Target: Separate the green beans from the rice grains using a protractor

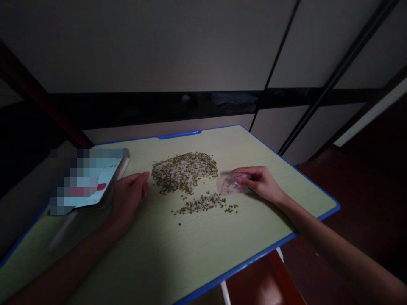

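A heap of green mung beans mixed with pale, rice-like grains (186,169) lies in the middle of the table (133,262). Nearer to me is a smaller strip of the same mix (202,204), with a few beans scattered about it. My right hand (259,182) pinches a clear protractor with pink markings (231,185) between thumb and fingers, its edge close to the right side of the grains. To the left of the heap, my left hand (132,190) rests with curled fingers; whatever it may hold is hidden.
On the left, a phone with a lit, partly blurred screen (92,182) leans tilted on a stand. A blue rim (241,265) edges the table. Behind it stands a pale cabinet with a dark band (152,106). Dark reddish floor (343,178) shows at the right.
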`<state>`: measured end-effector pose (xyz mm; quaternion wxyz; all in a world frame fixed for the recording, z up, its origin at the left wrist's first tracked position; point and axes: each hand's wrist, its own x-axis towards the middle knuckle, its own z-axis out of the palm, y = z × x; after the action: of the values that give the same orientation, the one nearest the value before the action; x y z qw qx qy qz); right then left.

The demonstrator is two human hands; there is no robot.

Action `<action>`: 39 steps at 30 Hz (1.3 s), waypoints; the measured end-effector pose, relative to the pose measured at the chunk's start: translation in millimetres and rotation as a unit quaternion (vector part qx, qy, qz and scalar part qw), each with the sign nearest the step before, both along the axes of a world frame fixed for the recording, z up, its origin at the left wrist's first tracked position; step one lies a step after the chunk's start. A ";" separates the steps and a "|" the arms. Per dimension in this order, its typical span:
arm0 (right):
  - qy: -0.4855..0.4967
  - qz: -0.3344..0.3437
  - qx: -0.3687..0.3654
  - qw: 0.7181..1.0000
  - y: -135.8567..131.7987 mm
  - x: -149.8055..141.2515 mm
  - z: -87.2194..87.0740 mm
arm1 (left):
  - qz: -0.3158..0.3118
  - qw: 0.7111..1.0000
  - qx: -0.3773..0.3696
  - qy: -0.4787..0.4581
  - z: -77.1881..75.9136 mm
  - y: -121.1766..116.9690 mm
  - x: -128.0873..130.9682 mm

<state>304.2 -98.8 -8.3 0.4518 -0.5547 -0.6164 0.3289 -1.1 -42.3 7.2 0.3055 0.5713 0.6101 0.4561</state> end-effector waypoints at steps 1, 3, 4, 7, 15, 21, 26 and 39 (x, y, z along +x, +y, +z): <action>-0.007 -0.008 0.003 1.000 0.3 0.1 0.3 | 0.000 1.000 0.000 -0.001 -0.4 0.3 -0.2; -0.015 -0.021 0.005 1.000 0.9 0.1 0.8 | -0.001 1.000 -0.001 -0.003 -0.8 0.6 -0.7; -0.018 -0.025 0.006 1.000 1.3 -0.1 1.0 | -0.001 1.000 -0.001 -0.002 -0.8 0.6 -0.8; -0.023 -0.023 0.009 0.999 2.1 -1.0 0.9 | -0.003 1.000 0.000 0.001 -0.3 0.3 -1.0; -0.010 0.013 0.006 1.000 0.9 -1.2 0.8 | -0.004 1.000 0.003 -0.006 -1.0 -0.2 -0.5; 0.001 0.011 -0.004 1.000 0.1 -0.5 0.5 | -0.007 1.000 0.003 -0.001 1.1 -1.6 0.1; 0.014 0.026 -0.011 0.999 0.6 -0.9 -0.8 | -0.007 1.000 0.002 -0.002 -0.2 -0.7 -0.5; 0.046 0.044 -0.026 0.998 -0.1 0.4 0.0 | -0.009 1.000 0.004 -0.003 -0.5 0.1 -0.8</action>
<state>304.6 -98.9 -8.3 0.4503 -0.5229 -0.6097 0.3899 -1.9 -42.2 6.7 0.3090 0.5763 0.6026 0.4574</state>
